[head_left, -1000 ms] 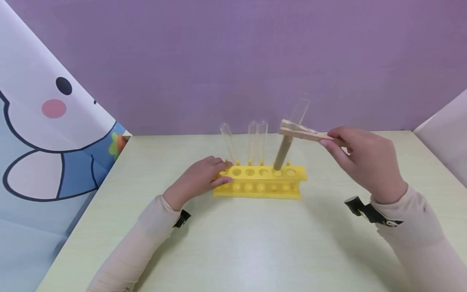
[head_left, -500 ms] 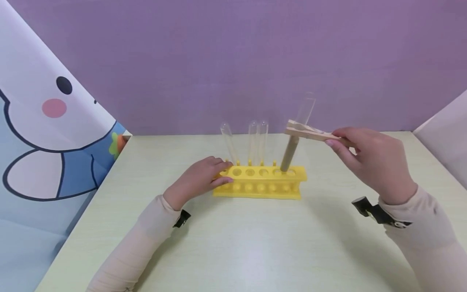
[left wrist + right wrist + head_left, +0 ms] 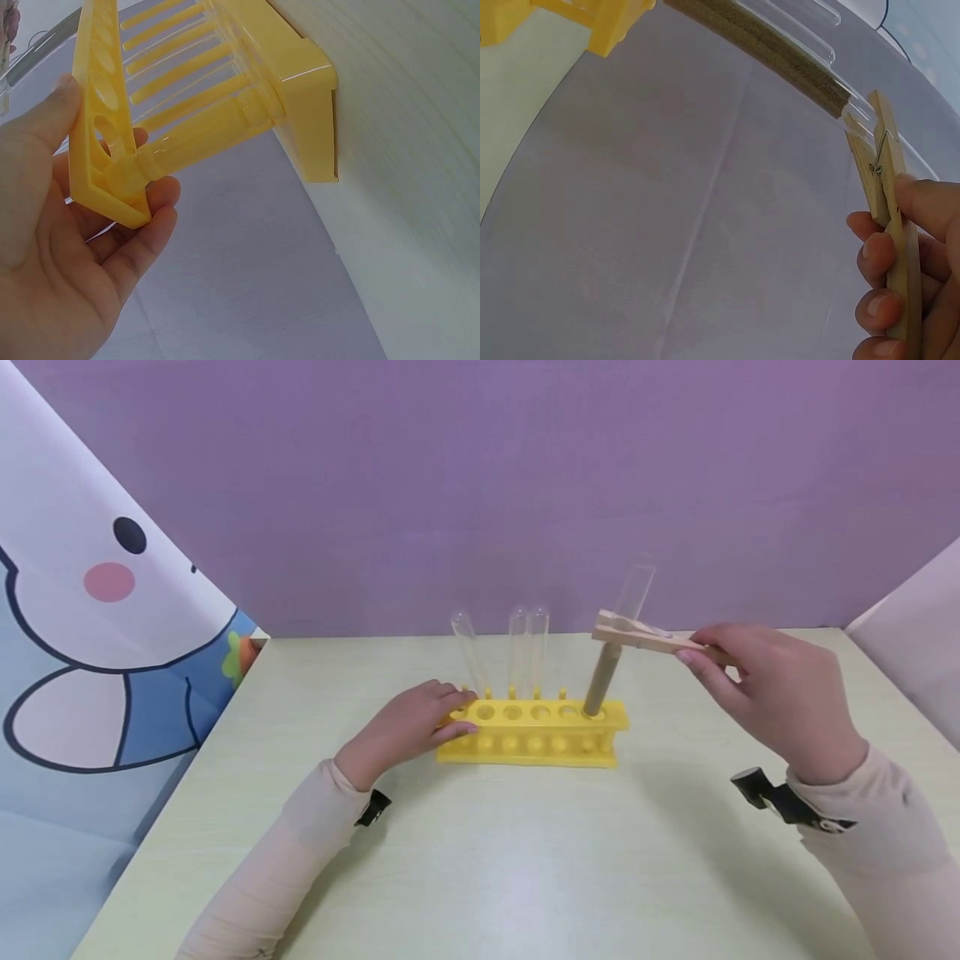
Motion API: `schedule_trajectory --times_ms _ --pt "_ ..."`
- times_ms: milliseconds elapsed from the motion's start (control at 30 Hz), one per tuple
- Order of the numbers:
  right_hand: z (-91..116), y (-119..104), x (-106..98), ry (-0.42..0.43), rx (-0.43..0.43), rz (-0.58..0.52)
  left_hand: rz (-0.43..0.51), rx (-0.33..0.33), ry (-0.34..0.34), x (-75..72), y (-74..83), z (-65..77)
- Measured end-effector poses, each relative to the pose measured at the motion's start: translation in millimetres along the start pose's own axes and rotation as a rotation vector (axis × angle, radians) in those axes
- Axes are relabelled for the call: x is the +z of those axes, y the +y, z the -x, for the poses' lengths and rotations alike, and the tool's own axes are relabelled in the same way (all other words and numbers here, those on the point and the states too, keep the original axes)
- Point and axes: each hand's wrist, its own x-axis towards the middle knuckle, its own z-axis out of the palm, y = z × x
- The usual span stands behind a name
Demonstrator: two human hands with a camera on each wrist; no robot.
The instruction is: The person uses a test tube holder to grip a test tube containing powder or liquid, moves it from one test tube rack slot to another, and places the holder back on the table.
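My left hand (image 3: 408, 727) grips the left end of a yellow test tube rack (image 3: 555, 717), thumb in front and fingers behind its upper plate (image 3: 97, 67). With my right hand (image 3: 780, 693) I hold a wooden test tube clamp (image 3: 645, 637) by its handle. The clamp's jaws close round a glass test tube (image 3: 602, 681), its lower part filled with brown grainy material (image 3: 795, 60). That tube leans to the right, its lower end at the rack's rightmost hole. In the right wrist view my fingers (image 3: 881, 304) wrap the clamp's long handle.
Several glass tubes stand upside down on the rack's back pegs; one of these tubes (image 3: 467, 643) leans left. The rack stands on a pale wooden table (image 3: 525, 860). A purple backdrop (image 3: 487, 493) rises behind, with a cartoon-print cloth (image 3: 75, 693) at left.
My right hand has moved right with the clamp and filled tube, whose lower end went from the second hole from the right to the rightmost one. My left hand has stayed on the rack.
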Motion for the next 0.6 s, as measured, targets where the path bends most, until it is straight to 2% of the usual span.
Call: schedule_trajectory --times_ms 333,600 --pt "2.4 0.8 0.0 0.016 -0.007 -0.007 -0.010 0.001 -0.002 -0.5 0.0 -0.2" --pt "7.0 1.1 0.4 -0.011 -0.002 0.000 -0.008 0.004 0.005 1.2 -0.6 0.2"
